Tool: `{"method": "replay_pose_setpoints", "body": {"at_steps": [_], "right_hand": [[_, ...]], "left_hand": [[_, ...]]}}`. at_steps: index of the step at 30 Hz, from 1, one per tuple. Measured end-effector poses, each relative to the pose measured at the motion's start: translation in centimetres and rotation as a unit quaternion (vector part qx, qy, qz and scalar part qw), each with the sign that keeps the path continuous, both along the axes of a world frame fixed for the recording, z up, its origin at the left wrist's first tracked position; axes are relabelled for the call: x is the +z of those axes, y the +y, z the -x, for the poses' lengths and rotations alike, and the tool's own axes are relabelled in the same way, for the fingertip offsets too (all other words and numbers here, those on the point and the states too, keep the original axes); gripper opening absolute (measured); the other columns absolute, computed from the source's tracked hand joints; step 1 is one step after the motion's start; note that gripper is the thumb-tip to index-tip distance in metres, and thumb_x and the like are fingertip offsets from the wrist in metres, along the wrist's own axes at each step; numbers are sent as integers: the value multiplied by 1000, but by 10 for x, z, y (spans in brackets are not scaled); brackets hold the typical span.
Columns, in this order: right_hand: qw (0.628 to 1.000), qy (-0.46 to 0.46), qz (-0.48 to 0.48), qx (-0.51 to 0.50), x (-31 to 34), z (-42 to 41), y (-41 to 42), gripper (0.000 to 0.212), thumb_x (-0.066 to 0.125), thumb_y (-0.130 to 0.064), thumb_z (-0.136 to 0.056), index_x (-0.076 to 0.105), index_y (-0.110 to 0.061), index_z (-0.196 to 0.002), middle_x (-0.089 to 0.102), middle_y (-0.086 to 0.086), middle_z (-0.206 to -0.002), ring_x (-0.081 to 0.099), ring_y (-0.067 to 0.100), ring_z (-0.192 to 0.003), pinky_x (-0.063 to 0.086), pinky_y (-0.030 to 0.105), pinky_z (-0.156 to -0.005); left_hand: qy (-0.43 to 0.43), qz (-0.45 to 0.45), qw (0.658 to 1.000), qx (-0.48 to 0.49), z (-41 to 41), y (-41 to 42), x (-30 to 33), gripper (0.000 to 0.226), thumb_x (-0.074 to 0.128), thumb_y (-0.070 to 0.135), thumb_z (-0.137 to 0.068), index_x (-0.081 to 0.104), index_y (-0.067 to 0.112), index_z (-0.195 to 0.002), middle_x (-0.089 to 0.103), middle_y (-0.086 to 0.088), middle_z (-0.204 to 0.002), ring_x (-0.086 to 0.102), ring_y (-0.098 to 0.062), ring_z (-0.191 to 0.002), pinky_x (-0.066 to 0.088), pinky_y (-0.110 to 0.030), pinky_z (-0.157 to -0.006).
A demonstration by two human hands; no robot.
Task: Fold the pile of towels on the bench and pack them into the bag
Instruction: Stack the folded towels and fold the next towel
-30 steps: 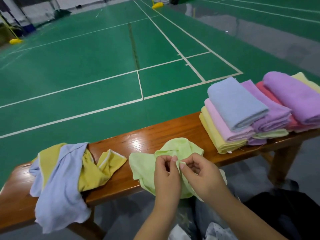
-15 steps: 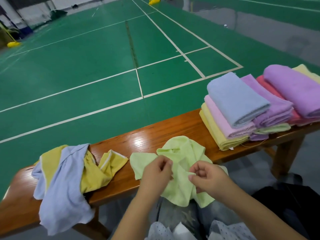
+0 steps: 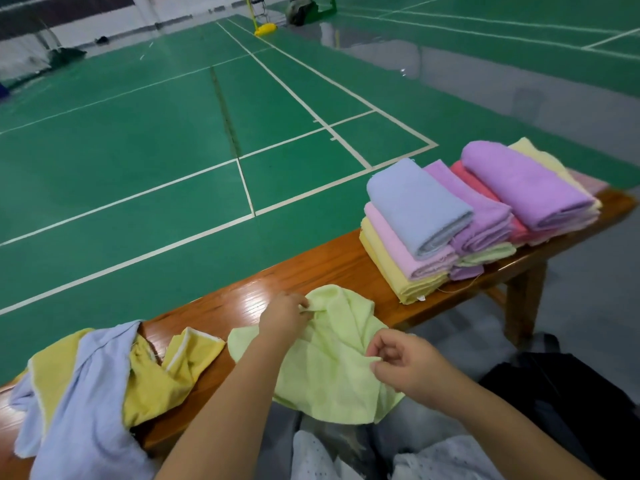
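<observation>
On the table (image 3: 332, 268) we see loose towels (image 3: 104, 386) at the left end and folded towels (image 3: 467, 220) stacked at the right end. Between them one towel (image 3: 332, 362) hangs over the near edge. A bag (image 3: 571, 403) sits on the floor, below the right end.

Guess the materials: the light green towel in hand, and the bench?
Light green towel: looks like thin, soft woven cloth, matte, possibly microfibre or cotton; it crumples and drapes limply where the left hand and right hand pinch it. Bench: likely varnished wood; orange-brown plank lines and a glossy glare patch.
</observation>
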State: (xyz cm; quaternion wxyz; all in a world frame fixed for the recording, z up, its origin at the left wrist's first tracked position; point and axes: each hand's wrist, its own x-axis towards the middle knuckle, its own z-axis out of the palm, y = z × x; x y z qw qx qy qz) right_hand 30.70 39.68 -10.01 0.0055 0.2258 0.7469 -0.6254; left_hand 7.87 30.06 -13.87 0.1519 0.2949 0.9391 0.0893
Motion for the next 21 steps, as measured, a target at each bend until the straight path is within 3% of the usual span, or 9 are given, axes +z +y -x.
{"method": "replay_pose_setpoints", "body": {"at_steps": [4,6,8,10,12,15,18,21], "right_hand": [[999,6,18,-32,-1,-5,18,9,60,-8,-85,59,-17,-84,54,-4,-62,47,7,-57,39,23,-54],[998,18,3,-66,1,-4,30,13,60,-4,-85,60,-16,-82,57,-5,-62,49,9,-58,40,25,-54],[993,50,-32,-101,13,2,43,18,61,-1,-84,60,-19,-78,61,-6,-64,54,12,-64,42,28,-59],[982,96,-102,-128,35,15,54,19,60,-2,-83,59,-21,-78,63,2,-69,54,14,-68,44,30,-63],[965,140,-180,-133,66,35,64,17,59,-6,-84,56,-23,-81,63,10,-78,53,16,-69,48,33,-66],[920,211,-299,-142,122,66,76,10,56,-12,-87,55,-22,-87,61,4,-79,54,20,-70,47,33,-67],[867,291,-351,-199,171,92,83,9,54,-10,-86,57,-17,-91,55,-2,-73,45,10,-59,37,31,-62],[840,341,-350,-234,198,105,80,10,52,-11,-86,57,-16,-93,53,-9,-73,44,4,-55,37,25,-60]], "left_hand": [[-28,27,999,13,10,-11,8,14,62,26,-91,72,21,-100,68,1,-94,56,-16,-77,41,-24,-60],[-78,-62,991,87,17,-22,18,13,62,24,-92,70,17,-87,66,-2,-81,56,-17,-70,49,-25,-64],[-120,-206,950,203,28,-36,39,18,61,20,-94,66,12,-78,61,-5,-70,56,-18,-61,52,-29,-64],[-95,-328,895,286,42,-50,68,20,59,15,-94,63,12,-74,59,-7,-65,54,-18,-56,48,-27,-57],[-57,-430,843,319,54,-62,100,24,57,11,-93,58,14,-68,57,-9,-65,53,-18,-56,48,-29,-59],[-21,-572,760,307,65,-75,155,24,56,8,-91,54,14,-67,53,-6,-66,57,-14,-53,52,-23,-53],[-18,-699,664,263,66,-88,209,19,54,7,-93,50,14,-75,54,-5,-76,63,-7,-55,58,-23,-62],[50,-724,651,221,59,-102,236,16,51,4,-88,47,16,-79,51,-4,-82,63,-18,-73,59,-29,-70]]}}
